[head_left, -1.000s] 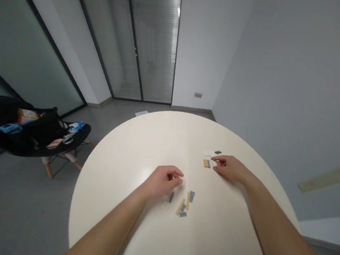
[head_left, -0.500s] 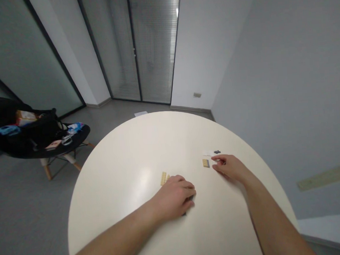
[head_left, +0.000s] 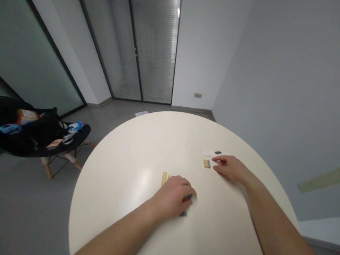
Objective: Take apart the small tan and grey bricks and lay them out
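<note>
My left hand [head_left: 174, 196] is closed low over the table, its fingers curled round a small dark piece [head_left: 188, 197]. Partly under that hand lies another dark blue-grey piece [head_left: 183, 214]. Pale yellow bricks [head_left: 164, 178] lie just beyond its knuckles, partly hidden by it. My right hand [head_left: 227, 166] rests at the right with thumb and index finger apart and nothing seen between them. Left of its fingertips is a small yellow and grey block [head_left: 206, 163]. Behind it are white pieces [head_left: 209, 154] and small dark pieces [head_left: 218, 152].
The round white table [head_left: 116, 158] fills the middle. A black chair [head_left: 17, 151] at the left holds a black bag [head_left: 43, 130] and several packets. Beyond the table are glass doors [head_left: 155, 50]; a grey wall [head_left: 296, 95] stands at the right.
The fingers of my left hand have curled slightly inward, and more of the dark piece beneath that hand shows. My right hand has hardly moved.
</note>
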Motion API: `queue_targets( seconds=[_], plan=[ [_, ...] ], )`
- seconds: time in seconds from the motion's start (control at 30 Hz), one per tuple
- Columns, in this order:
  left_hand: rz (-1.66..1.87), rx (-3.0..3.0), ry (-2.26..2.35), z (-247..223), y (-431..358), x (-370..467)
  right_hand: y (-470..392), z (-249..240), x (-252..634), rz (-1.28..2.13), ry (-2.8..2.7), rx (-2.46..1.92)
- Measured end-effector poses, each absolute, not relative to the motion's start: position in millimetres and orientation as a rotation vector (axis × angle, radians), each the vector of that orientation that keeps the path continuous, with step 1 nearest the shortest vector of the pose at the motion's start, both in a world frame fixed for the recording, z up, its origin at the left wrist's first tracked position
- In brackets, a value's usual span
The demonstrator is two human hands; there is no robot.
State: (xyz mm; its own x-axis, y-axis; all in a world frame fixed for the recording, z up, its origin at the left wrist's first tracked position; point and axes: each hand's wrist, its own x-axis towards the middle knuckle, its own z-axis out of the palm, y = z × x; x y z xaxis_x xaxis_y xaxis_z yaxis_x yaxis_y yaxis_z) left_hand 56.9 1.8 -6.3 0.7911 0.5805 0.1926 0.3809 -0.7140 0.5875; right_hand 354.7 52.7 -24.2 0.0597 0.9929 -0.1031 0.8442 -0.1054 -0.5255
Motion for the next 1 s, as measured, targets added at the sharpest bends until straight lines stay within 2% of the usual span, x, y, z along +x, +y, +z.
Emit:
queue_targets(
  seconds=[0.3, 0.5, 0.73, 1.0],
  plan=[
    [0.622, 2.173, 0.779, -10.4, 5.3, 57.0, 47.4, -2.0, 338.1, 0.467, -1.871, -1.877],
    [0.848, 1.678, 0.995, -14.1, 15.1, 54.5, 38.6, 13.5, 315.8, 0.338, -1.838, -1.636],
    [1.005, 1.219, 0.903, -11.7, 30.6, 48.4, 19.0, 20.8, 260.4, 0.509, -2.047, -1.392],
    [1.02, 1.098, 0.829, -5.9, 28.6, 49.7, 11.4, 14.9, 234.8, 0.555, -2.061, -1.247]
  ],
)
